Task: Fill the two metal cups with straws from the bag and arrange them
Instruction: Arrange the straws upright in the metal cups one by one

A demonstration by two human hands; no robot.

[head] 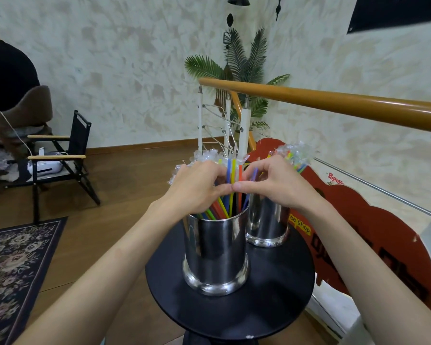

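Near metal cup (215, 250), round black worktop (279, 295): filled with wrapped coloured straws (230, 175). Far cup (268, 222), just right behind: filled too. Left hand (197, 188) and right hand (274, 183) curl round the near bundle, thumbs touching (arranging remains; bag unseen).

Even, soft indoor light, no hard shadows. Glare streaks on shiny cylindrical metal cup (215, 252) just below left hand (194, 189); highlight on orange wooden handrail (334, 102) above right hand (275, 184). Wide-angle bending at edges, corners soft, slight overall blur.
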